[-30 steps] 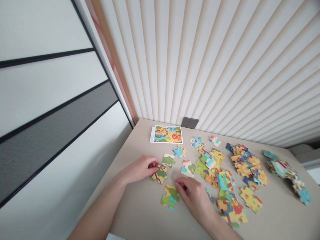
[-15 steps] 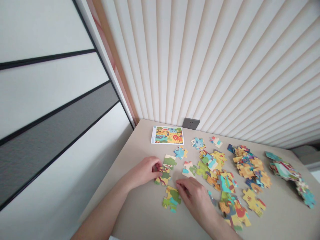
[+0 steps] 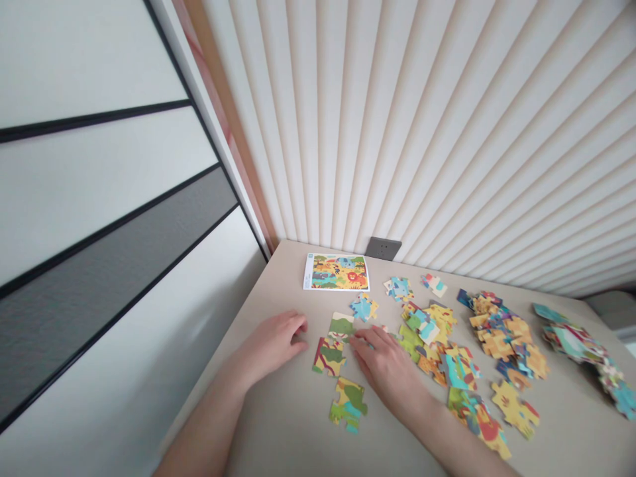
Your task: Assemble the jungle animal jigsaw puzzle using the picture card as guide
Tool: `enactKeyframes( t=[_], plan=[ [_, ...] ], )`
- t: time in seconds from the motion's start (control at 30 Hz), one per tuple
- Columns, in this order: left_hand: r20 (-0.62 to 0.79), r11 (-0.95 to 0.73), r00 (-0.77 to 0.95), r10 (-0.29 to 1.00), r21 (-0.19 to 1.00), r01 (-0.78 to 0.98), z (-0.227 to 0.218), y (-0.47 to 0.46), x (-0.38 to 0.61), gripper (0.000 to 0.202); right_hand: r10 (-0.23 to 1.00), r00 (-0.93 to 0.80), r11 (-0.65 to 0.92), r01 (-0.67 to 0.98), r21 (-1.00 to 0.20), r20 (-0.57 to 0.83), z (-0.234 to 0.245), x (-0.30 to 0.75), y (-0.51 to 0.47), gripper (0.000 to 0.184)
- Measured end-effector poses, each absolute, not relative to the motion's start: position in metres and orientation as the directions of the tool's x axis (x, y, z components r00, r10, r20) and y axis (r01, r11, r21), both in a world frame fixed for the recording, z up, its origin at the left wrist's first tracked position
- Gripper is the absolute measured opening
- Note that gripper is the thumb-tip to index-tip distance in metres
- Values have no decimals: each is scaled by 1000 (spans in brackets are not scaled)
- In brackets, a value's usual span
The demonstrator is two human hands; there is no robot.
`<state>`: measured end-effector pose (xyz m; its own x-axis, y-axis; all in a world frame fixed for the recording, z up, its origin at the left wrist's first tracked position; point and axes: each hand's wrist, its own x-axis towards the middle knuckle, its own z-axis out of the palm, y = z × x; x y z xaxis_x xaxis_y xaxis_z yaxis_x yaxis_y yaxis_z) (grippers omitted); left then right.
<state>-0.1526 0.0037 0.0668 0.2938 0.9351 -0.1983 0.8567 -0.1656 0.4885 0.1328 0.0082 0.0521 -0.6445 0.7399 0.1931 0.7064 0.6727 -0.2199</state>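
Observation:
On the beige table [image 3: 278,430] lie loose colourful jigsaw pieces. My left hand [image 3: 275,343] rests on the table with fingers loosely curled and holds nothing; it is just left of a brown-and-green piece [image 3: 328,356]. My right hand [image 3: 385,363] lies flat, fingers stretched out, its fingertips touching the gap between that piece and a green-and-cream piece [image 3: 342,325]. It covers another piece beneath the palm. A green, yellow and blue piece [image 3: 348,403] lies alone nearer to me, below both hands.
A picture card of the finished puzzle [image 3: 337,272] lies at the back by a grey wall socket [image 3: 383,249]. Several pieces are heaped to the right [image 3: 501,334], with another heap at the far right [image 3: 581,348]. A ribbed wall rises behind; the table's left edge is close.
My left hand has let go of the brown-and-green piece and drawn back to the left. My right hand has moved away from the lower piece, up towards the green-and-cream one.

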Motion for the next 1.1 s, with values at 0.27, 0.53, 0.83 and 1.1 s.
enactKeyframes(
  t=[0.27, 0.53, 0.83, 1.1],
  plan=[
    [-216, -243, 390, 895, 496, 833, 74, -2, -143, 11, 739, -652, 673, 713, -194, 167, 49, 131, 12, 25],
    [-213, -262, 404, 890, 485, 834, 74, -2, -139, 13, 728, -664, 686, 703, -189, 171, 44, 133, 16, 27],
    [-199, -287, 421, 885, 478, 830, 71, -3, -137, 21, 732, -659, 677, 673, -296, 175, 55, 132, 3, 25],
    [-173, -326, 465, 868, 508, 797, 72, -4, -136, 29, 744, -652, 649, 655, -386, 144, 53, 128, -13, 22]
  ],
)
